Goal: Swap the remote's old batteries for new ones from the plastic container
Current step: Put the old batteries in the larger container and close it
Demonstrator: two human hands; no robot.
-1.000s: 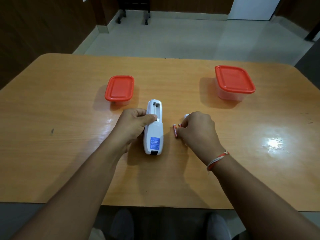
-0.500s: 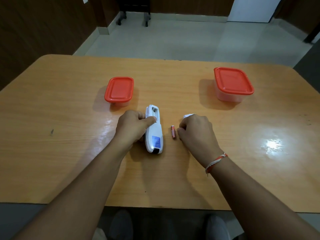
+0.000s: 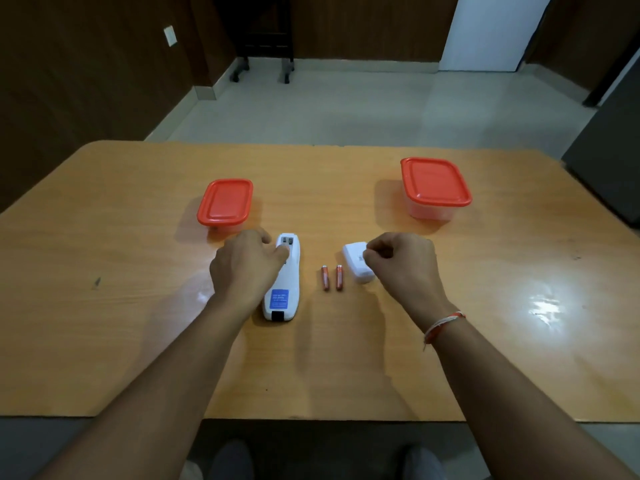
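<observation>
We are steadying the remote (image 3: 282, 278) with our left hand (image 3: 247, 265); our right hand (image 3: 401, 259) is hovering loosely curled, empty. Both old batteries (image 3: 332, 277) are lying loose on the surface (image 3: 138, 271), risking rolling or mixing with new ones.

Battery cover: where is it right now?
The battery cover lies on the table right of centre, just right of the two batteries, under the right hand's fingertips.

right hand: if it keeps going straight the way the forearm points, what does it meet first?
The right hand points forward and slightly left. Its fingertips already sit at the white battery cover, so that comes first. Beyond it the bare table looks free; the larger container sits off to the right. Hand height is unclear.
</observation>
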